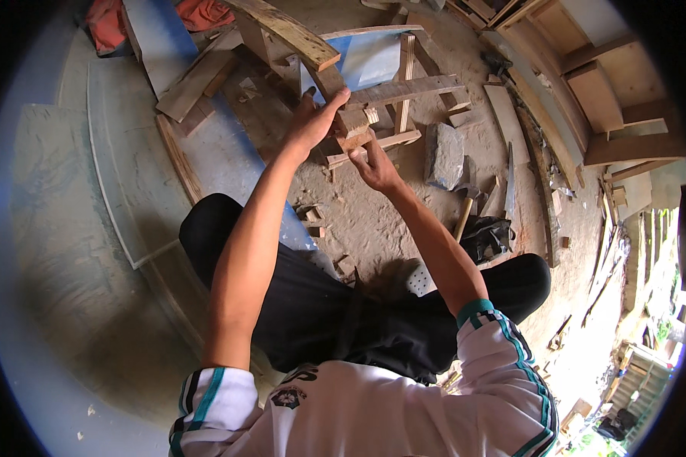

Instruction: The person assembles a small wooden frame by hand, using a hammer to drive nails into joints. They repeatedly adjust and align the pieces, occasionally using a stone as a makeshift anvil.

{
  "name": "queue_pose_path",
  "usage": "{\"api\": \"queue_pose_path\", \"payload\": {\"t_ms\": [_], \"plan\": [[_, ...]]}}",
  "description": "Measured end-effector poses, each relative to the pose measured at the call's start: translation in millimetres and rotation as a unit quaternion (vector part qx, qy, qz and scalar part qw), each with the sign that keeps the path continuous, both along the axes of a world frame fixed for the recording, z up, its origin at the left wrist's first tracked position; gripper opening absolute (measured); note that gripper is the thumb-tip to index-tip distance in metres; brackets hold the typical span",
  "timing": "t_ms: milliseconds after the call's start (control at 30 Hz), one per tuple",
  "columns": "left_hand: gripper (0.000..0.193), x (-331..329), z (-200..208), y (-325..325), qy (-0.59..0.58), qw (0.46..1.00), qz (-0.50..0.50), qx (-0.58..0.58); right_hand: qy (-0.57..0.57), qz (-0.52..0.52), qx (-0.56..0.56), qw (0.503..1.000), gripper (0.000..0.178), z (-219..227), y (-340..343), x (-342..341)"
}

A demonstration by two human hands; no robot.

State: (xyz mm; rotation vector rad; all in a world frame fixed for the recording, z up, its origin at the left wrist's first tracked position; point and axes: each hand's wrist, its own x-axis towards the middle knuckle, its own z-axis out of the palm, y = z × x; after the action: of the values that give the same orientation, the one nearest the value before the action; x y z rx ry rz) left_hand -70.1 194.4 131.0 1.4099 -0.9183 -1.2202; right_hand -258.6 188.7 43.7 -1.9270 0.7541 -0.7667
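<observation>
Both arms reach out in front of me toward a rough frame of wooden pieces. My left hand (312, 123) is closed round a narrow wooden board (330, 81), its thumb lying along the near side. My right hand (376, 165) grips a short wooden block (354, 131) from below, close to the left hand. How the block and the board meet is partly hidden by my fingers. A thick plank (293, 32) with a rough edge juts over the board from above. A grey-brown crosspiece (404, 91) extends to the right of the block.
A grey stone block (444, 156) stands right of the frame. Near it lie a hand saw (510, 183), a wooden handle (463, 218) and a black bag (486, 238). Wood offcuts (312, 217) litter the dirt floor. Shelf-like wooden boxes (596, 95) stand at the far right.
</observation>
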Motion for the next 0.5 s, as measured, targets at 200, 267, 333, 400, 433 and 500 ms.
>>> {"api": "queue_pose_path", "payload": {"t_ms": [200,267,333,400,433,500], "plan": [[0.054,-6.5,12.2,5.4,-0.059,0.997,-0.035,0.031,-0.005,-0.047,0.011,0.999,0.076,-11.6,-1.8,-9.6],[0.056,-5.6,8.1,1.3,-0.066,0.997,-0.038,0.03,0.032,-0.075,-0.022,0.996,0.074,-11.1,-4.0,-11.7],[0.058,-3.6,-0.2,-0.4,-0.079,0.996,-0.043,0.022,0.077,-0.107,-0.046,0.99,0.071,-4.3,-4.3,-12.1],[0.059,-0.4,-6.8,-1.6,-0.099,0.994,-0.054,0.005,0.033,-0.03,-0.018,0.999,0.069,24.1,-9.4,-8.4],[0.067,0.3,-9.9,-1.3,-0.101,0.994,-0.043,-0.005,0.011,0.008,-0.004,1.0,0.068,36.0,-11.5,-7.9],[0.083,-3.4,-13.6,-2.5,-0.102,0.994,-0.03,-0.027,0.075,0.0,-0.014,0.997,0.066,45.4,-15.1,-11.6]]}}
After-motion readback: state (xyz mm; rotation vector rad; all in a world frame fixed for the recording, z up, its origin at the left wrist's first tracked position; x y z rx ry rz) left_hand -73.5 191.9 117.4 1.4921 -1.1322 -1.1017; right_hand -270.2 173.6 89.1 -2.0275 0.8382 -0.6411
